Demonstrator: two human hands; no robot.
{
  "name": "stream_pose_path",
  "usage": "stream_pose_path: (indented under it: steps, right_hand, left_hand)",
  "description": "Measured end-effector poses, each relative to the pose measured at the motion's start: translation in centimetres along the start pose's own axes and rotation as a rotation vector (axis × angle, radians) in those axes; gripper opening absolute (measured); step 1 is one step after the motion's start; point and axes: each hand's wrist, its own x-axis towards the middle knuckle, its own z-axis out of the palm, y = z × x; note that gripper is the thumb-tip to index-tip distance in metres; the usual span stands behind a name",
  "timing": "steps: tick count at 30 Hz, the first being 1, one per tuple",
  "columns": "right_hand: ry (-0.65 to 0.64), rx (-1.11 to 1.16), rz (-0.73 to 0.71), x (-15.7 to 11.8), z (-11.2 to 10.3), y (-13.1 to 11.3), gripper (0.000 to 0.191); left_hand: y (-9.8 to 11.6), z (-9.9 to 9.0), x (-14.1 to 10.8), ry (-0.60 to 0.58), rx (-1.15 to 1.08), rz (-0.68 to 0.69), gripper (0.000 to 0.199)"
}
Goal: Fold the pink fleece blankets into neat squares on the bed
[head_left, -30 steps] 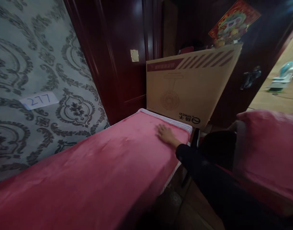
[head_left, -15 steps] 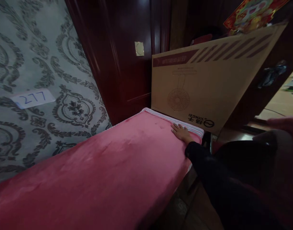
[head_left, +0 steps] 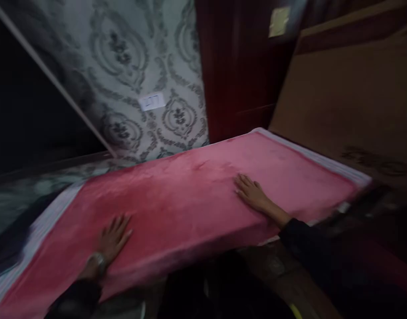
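Observation:
A pink plush cloth covers a long, narrow surface in front of me, with pale striped edging at both ends. My left hand, with a watch or bracelet at the wrist, lies flat on the cloth's left part, fingers spread. On the right part of the cloth my right hand rests palm down, its fingers stretched out. Neither hand holds anything. The picture is somewhat blurred by motion.
A large cardboard box leans beyond the right end, beside a dark red wooden panel. Patterned wallpaper bears a white paper label. At the upper left is a dark panel with a pale edge.
The view has swung left. My left hand has come into view on the cloth. My right hand has moved from near the right-end edging towards the middle of the cloth.

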Motion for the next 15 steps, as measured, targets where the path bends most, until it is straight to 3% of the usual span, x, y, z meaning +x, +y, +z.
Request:
stream_pose_path:
  steps: [3,6,8,11,15]
  right_hand:
    - [-0.026,0.048,-0.159,-0.8,2.1,-6.0,0.06]
    - [-0.039,0.093,-0.25,-0.8,3.0,-12.7,0.06]
    - [-0.042,0.111,-0.294,-0.7,3.0,-17.3,0.06]
    - [-0.082,0.099,-0.316,-0.7,2.9,-22.6,0.06]
    - [-0.132,0.024,-0.327,-1.4,3.1,-25.0,0.058]
  left_hand:
    - [-1.7,2.0,-0.7,-0.045,0.021,-0.1,0.045]
    - [-1.4,3.9,0.7,-0.063,0.012,-0.138,0.053]
    - [0.5,4.9,2.1,-0.091,-0.023,-0.099,0.057]
    - [4.7,6.4,3.6,-0.115,-0.106,0.084,0.065]
    - [8.3,8.0,3.6,-0.142,-0.182,0.169,0.066]
